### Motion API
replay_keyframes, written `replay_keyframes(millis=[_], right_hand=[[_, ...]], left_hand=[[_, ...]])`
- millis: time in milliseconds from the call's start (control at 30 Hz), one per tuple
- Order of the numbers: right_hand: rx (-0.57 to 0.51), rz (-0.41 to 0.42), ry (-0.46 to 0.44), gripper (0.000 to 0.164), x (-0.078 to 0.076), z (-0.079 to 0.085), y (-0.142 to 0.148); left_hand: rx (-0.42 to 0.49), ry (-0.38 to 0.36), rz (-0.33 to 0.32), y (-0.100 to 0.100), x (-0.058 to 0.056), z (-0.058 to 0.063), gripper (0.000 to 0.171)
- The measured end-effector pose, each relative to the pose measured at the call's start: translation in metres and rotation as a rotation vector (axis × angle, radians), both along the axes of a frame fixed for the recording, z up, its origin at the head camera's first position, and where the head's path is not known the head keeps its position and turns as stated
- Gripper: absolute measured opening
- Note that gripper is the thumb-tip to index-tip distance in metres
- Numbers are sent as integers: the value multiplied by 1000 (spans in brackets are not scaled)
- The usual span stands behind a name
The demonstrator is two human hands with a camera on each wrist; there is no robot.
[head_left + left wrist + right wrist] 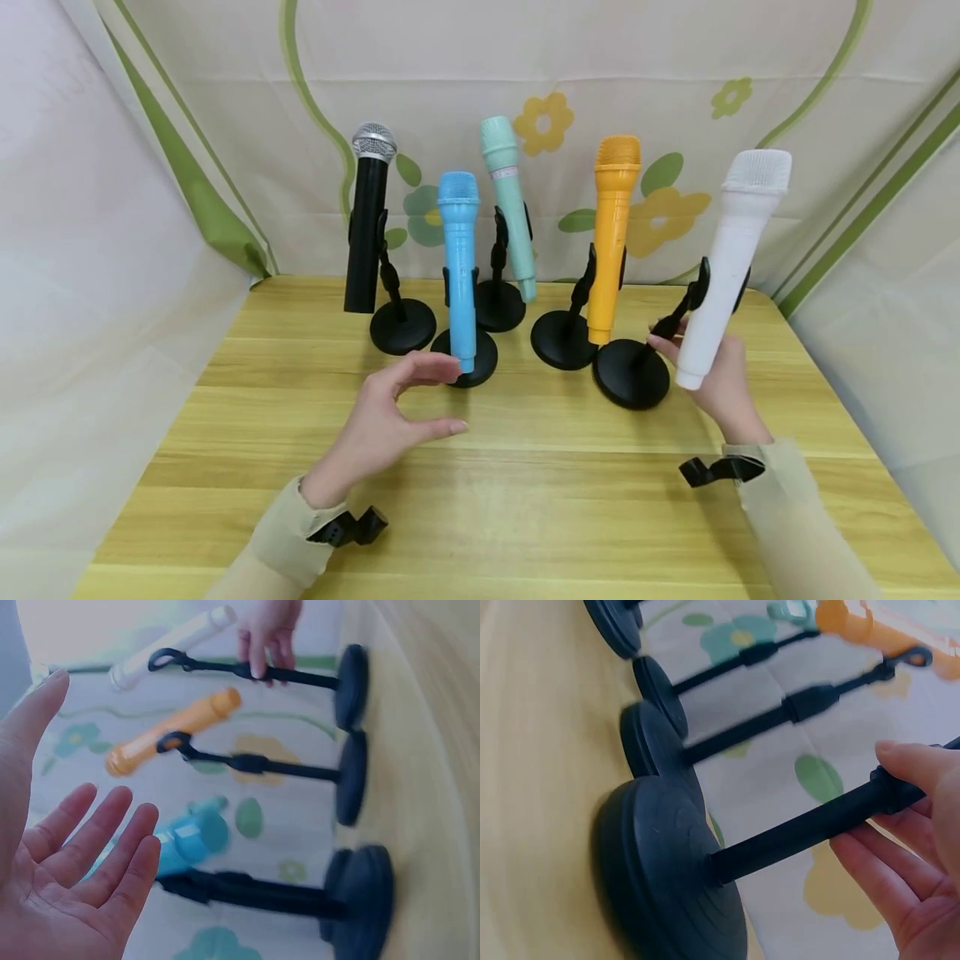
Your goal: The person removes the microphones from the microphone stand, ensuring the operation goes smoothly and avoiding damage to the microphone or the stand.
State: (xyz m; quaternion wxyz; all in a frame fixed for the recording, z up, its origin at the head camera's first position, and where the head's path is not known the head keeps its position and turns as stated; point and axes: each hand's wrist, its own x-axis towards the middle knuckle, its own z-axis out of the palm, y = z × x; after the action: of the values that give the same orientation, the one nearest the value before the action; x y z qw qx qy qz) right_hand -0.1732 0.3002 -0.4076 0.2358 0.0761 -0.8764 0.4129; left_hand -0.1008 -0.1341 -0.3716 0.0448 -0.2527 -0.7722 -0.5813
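Note:
A white microphone [723, 275] leans in the clip of a black desk stand [632, 377] on the right. My right hand [726, 379] pinches that stand's pole between thumb and fingers, as the right wrist view also shows at the pole [795, 831]. Over the table's middle, my left hand [378, 425] holds nothing, its thumb and fingers spread apart. Its fingertips are close to the lower end of a blue microphone [460, 275]; whether they touch I cannot tell. An orange microphone [612, 242] sits in its stand just left of the white one.
Behind the blue microphone, a mint-green microphone [512, 217] tilts in its stand. A black microphone [367, 233] with a silver head is at the far left. The stands cluster toward the wooden table's [510, 517] back edge, before a flower-patterned curtain [450, 50].

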Motion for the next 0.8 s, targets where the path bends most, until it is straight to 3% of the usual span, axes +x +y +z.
replay_keyframes(millis=[300,600,800], right_hand=[[77,119,30,23,34,7,-30],[29,372,47,41,54,13,-74],[-27,486,47,40,62,27,-112]], left_hand=[[128,77,-102,19,4,30,63],[239,151,-148,43,-4,48,60],[328,93,-199,66,-9,60,47]])
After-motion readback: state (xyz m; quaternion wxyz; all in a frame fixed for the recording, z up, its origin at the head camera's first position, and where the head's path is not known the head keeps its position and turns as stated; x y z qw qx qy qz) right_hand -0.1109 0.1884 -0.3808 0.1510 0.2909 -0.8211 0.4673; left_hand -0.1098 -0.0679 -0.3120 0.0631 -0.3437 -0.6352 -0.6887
